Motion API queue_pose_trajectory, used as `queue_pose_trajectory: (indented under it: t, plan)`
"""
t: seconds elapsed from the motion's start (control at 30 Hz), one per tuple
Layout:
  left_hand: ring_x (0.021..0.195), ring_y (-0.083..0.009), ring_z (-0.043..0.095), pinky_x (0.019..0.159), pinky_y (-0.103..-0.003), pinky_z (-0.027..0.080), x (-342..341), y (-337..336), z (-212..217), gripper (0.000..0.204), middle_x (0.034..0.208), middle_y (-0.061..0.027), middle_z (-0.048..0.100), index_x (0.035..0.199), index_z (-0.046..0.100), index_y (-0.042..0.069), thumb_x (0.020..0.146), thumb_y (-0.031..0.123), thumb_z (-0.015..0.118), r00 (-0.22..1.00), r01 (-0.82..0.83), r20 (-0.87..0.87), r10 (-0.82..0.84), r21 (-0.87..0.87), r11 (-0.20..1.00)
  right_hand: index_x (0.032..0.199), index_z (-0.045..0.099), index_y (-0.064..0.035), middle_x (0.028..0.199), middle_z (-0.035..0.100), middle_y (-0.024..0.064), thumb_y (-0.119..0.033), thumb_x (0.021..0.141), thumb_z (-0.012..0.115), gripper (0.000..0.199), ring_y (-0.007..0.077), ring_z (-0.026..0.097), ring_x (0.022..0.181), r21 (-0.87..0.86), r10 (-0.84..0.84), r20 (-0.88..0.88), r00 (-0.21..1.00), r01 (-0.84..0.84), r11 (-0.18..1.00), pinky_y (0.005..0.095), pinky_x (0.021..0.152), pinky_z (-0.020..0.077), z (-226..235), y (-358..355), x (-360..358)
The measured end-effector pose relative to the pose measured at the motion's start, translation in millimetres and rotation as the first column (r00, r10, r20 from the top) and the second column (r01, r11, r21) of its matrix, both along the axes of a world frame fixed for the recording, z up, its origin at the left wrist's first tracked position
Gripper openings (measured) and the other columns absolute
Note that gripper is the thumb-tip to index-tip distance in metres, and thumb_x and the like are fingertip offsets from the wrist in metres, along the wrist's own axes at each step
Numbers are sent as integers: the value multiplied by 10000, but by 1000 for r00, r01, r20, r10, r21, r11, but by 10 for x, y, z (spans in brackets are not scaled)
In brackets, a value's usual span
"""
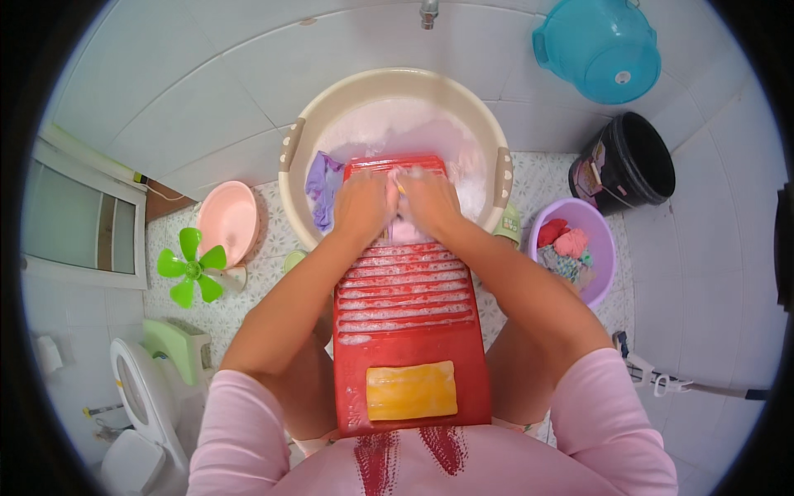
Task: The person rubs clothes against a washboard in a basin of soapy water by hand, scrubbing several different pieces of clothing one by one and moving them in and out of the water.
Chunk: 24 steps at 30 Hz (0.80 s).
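Note:
A red washboard leans from near my lap into a large cream basin of soapy water. White suds lie along its ridges. High on the board, my left hand and my right hand come together, both closed on a wet pink cloth. Their fingers are partly blurred, and most of the cloth is hidden beneath them. Left of the board, a purple garment lies against the basin's inner side. A yellow bar of soap rests flat at the board's near end.
To the right stand a purple tub of clothes and a black bucket; a blue bucket is at the wall. Leftward are a pink basin, a green-bladed fan and a toilet. A tap sits above.

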<state>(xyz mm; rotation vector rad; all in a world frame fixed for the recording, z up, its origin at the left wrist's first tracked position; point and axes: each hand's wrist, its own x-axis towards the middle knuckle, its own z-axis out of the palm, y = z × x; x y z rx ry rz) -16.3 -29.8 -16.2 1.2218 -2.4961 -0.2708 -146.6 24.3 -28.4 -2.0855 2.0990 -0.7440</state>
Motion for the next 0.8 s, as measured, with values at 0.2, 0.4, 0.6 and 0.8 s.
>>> queue_pose_trajectory:
  t: [0.2, 0.4, 0.6, 0.8]
  plan:
    - [664, -339, 596, 590, -449, 473, 606, 870, 400, 219, 695, -153, 597, 679, 622, 47, 797, 217, 551, 923, 344, -185, -338, 3, 939, 906, 628, -90, 974, 613, 139, -275, 735, 675, 256, 319, 626, 859, 100, 305, 174, 936, -325, 941, 440, 683, 511, 497, 1027, 265]
    - [695, -299, 622, 633, -416, 512, 178, 272, 146, 179, 756, -148, 627, 756, 641, 43, 808, 179, 537, 984, 164, 76, -159, -76, 983, 911, 682, -100, 989, 631, 156, -147, 818, 553, 166, 315, 640, 873, 140, -7, -89, 996, 20, 990, 433, 668, 530, 102, 290, 135]
    - [687, -302, 630, 647, -420, 511, -145, -143, -101, 195, 724, -146, 633, 758, 652, 36, 804, 188, 538, 1000, -5, -4, 4, -281, 960, 931, 677, -82, 945, 631, 172, -97, 809, 541, 183, 331, 640, 863, 56, -149, -235, 961, 166, 984, 443, 685, 530, 29, -195, -14]
    - [674, -302, 612, 603, -442, 493, 450, 746, 362, 184, 646, -152, 587, 670, 619, 42, 767, 187, 563, 936, 350, -45, -349, 14, 937, 898, 638, -91, 1033, 594, 164, -174, 770, 608, 156, 318, 614, 880, -129, 331, 123, 936, -316, 940, 421, 690, 528, 426, 779, 118]
